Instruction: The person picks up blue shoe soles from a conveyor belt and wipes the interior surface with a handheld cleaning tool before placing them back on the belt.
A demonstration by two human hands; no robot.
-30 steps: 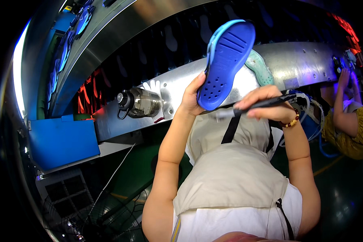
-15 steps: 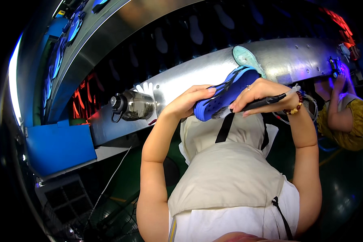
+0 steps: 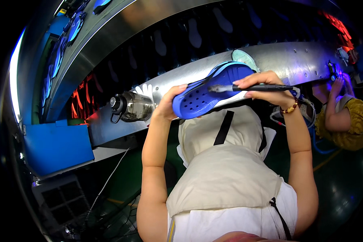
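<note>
My left hand grips the left end of a blue shoe sole with small round holes, fingers partly hidden beneath it. The sole is tilted so that its broad inner face shows, above my beige apron. In my right hand is a brush with a dark handle and a thin tube at its back end. Its bristles touch the sole's face near the middle. Just behind the sole, a pale mint shoe piece lies on the metal ledge.
A clear bottle with a black lid lies on the ledge at left, with white glove fingers behind it. Dark soles pass along the curved line beyond. A blue box stands far left. A co-worker sits at right.
The sole has turned to show its holed face and shifted left with my left hand. The brush has swung nearly level, its bristles moving up and slightly left to the sole's middle.
</note>
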